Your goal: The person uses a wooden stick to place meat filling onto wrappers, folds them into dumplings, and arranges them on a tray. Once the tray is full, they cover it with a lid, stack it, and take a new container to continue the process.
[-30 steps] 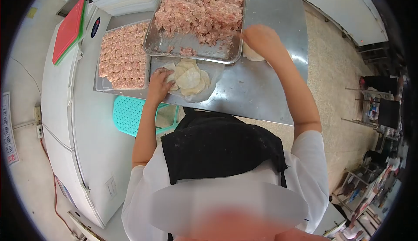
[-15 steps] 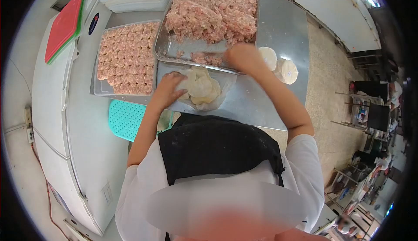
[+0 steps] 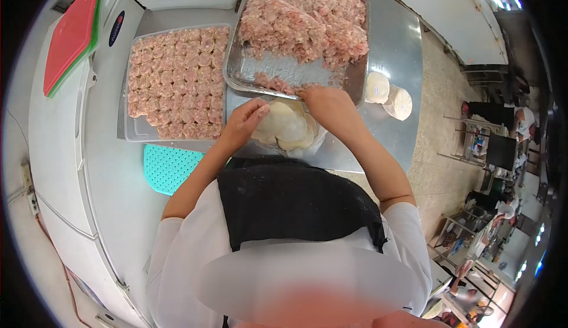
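Steel worktop: brushed grey metal table (image 3: 397, 44) across the upper middle of the frame, pale speckled floor (image 3: 441, 115) at its right.
Round pale dough wrappers (image 3: 288, 121): loose flat pile at centre, right of your left hand (image 3: 244, 122).
Left fingers: bent at the pile's left edge; whether they pinch a wrapper, I cannot tell.
Pink minced-meat strip (image 3: 272, 83): inside the silver metal tray (image 3: 278, 63), long axis along its lower rim, left of your nearer right hand (image 3: 327, 108).
Right fingers: bunched at that rim; grasp hidden.
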Available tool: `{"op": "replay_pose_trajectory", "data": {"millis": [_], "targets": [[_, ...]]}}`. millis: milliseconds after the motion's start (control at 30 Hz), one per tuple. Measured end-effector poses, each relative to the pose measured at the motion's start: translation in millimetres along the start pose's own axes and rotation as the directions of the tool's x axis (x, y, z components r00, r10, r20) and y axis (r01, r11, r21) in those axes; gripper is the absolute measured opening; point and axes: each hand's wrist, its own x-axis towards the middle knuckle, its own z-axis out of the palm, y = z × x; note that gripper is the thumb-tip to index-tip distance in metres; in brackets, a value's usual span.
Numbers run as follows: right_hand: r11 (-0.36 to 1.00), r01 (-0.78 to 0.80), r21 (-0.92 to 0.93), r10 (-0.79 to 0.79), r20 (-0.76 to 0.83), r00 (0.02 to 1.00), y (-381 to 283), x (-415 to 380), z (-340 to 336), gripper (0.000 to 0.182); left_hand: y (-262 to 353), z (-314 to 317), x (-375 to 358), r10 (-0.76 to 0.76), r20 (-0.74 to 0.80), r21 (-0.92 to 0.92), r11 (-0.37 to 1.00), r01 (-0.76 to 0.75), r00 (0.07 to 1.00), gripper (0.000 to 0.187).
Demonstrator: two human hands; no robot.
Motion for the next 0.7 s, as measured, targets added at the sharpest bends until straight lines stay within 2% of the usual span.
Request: {"op": "replay_pose_trajectory", "data": {"millis": [33,67,100,133,167,233,300,333,367,433,467,533,600,633,667,700], "targets": [[1.0,0.002,-0.004,-0.002,0.004,1.0,1.1,9.1,0.0,0.016,-3.0,1.1,2.1,-0.15,0.01,-0.37,0.918,0.143,0.989,0.018],[0.992,-0.018,0.123,0.009,0.075,0.997,3.6,19.4,-1.1,0.018,-5.1,1.2,2.2,-0.148,0.009,-0.375,0.916,0.14,0.989,0.018],[0.968,-0.047,0.245,0.011,0.149,0.989,5.9,28.4,-2.8,0.02,-1.3,2.0,0.7,-0.097,0.057,-0.281,0.954,0.109,0.994,0.021],[0.97,-0.045,0.241,0.008,0.153,0.988,8.4,34.5,-7.6,0.02,0.2,1.9,-0.6,-0.051,0.107,-0.186,0.98,0.07,0.993,0.025],[0.977,-0.066,0.202,0.035,0.155,0.987,11.4,38.9,-14.4,0.024,-2.2,0.9,-1.9,-0.051,0.103,-0.192,0.979,0.07,0.993,0.025],[0.983,-0.081,0.162,0.056,0.155,0.986,16.0,48.6,-13.9,0.027,-5.8,-1.8,-4.6,-0.012,0.165,-0.046,0.999,0.019,0.986,0.028],[1.0,-0.01,0.014,0.008,0.148,0.989,21.6,52.8,4.3,0.035,-4.9,-2.2,-6.5,0.021,0.179,-0.002,1.0,-0.021,0.984,0.028],[1.0,-0.007,0.013,0.005,0.145,0.989,19.5,52.3,14.3,0.035,-3.6,-2.1,-7.4,0.052,0.197,0.041,0.997,-0.061,0.979,0.029],[0.997,0.007,0.077,-0.02,0.162,0.987,15.1,53.0,24.7,0.033,-2.6,-3.6,-8.6,0.056,0.191,0.043,0.997,-0.065,0.98,0.029],[0.99,0.027,0.139,-0.051,0.174,0.983,10.6,51.8,22.6,0.031,0.6,-6.5,-11.2,-0.021,0.254,0.209,0.977,-0.034,0.967,0.028],[0.976,0.059,0.209,-0.088,0.135,0.987,12.2,49.6,17.1,0.03,3.0,-4.5,-13.6,-0.018,0.249,0.213,0.976,-0.037,0.968,0.028],[0.956,0.095,0.276,-0.124,0.089,0.988,19.7,45.2,5.0,0.03,9.4,0.8,-20.2,0.13,0.127,0.117,0.982,-0.145,0.983,0.028],[0.929,-0.001,0.37,-0.058,0.148,0.987,37.4,42.6,-6.2,0.031,6.3,-1.4,-21.3,0.099,0.108,0.102,0.989,-0.11,0.989,0.028],[0.929,0.004,0.37,-0.063,0.149,0.987,43.4,43.0,-9.4,0.031,4.6,-2.5,-22.8,0.061,0.098,0.083,0.994,-0.069,0.993,0.029],[0.95,0.013,0.312,-0.055,0.127,0.99,48.8,43.8,-12.0,0.031,3.6,-4.0,-23.9,0.06,0.094,0.083,0.994,-0.068,0.994,0.029],[0.967,0.019,0.253,-0.046,0.103,0.994,51.6,43.9,-14.1,0.031,5.0,-6.2,-24.4,0.014,0.075,0.001,1.0,-0.014,0.997,0.028]]}}
